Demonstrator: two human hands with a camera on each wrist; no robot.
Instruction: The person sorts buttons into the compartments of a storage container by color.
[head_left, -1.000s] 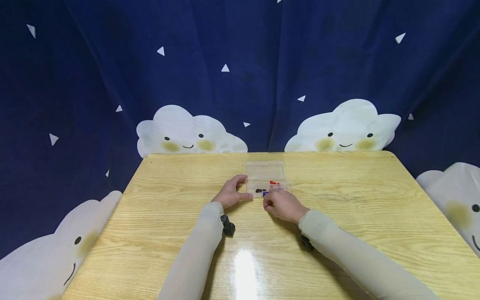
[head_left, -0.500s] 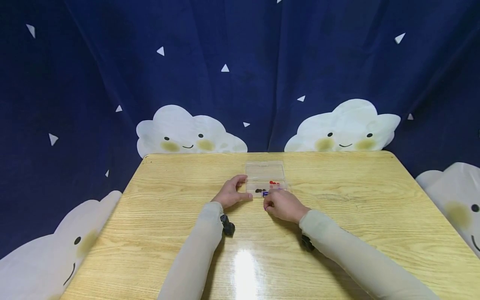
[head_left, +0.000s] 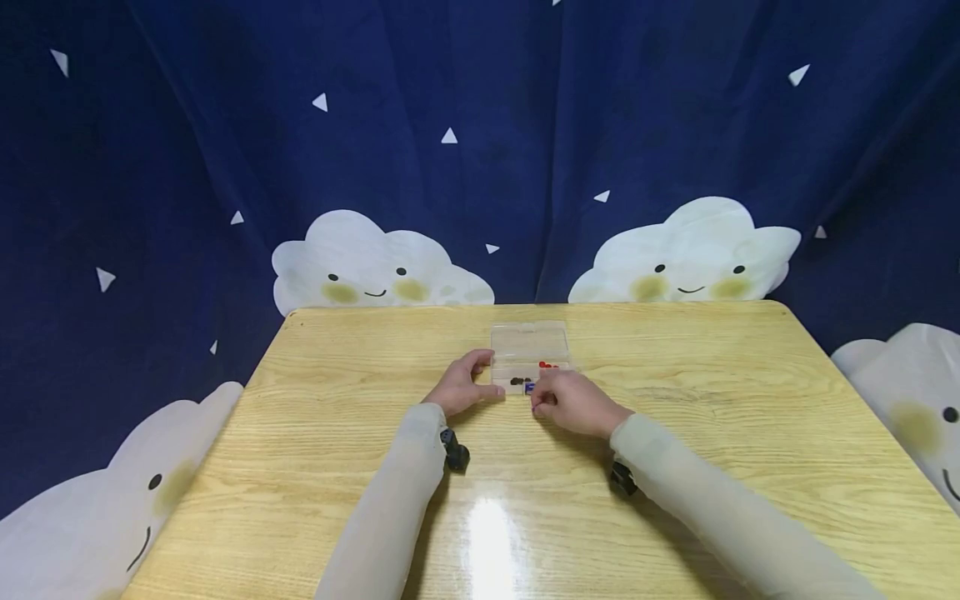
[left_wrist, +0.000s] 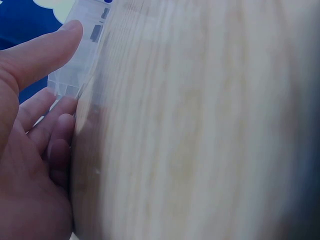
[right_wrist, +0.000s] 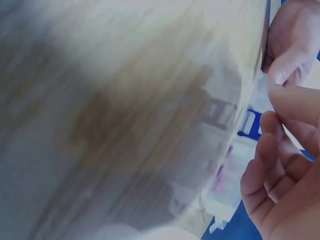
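Observation:
A clear plastic compartment box (head_left: 508, 389) lies on the table with its clear lid (head_left: 529, 340) raised at the back. My left hand (head_left: 457, 389) holds the box's left end, thumb at the near corner and fingers along the side. Over the box's near right part, my right hand (head_left: 573, 402) has thumb and fingertips drawn together; a tiny purple piece (head_left: 534, 409) shows at them, its kind too small to tell. Beside those fingertips sits a blue bracket-like piece (right_wrist: 252, 124) in the box. Dark pieces (head_left: 519, 381) and red pieces (head_left: 547, 365) lie in other compartments.
The wooden table (head_left: 360, 350) extends to both sides, with a bright light reflection near its front. A dark blue curtain (head_left: 420, 167) with white clouds hangs behind it. Black wrist cameras (head_left: 455, 452) are strapped under the sleeves.
My right hand has shifted slightly right and back, the tiny purple piece moving with its fingertips. The left hand and the box have stayed in place.

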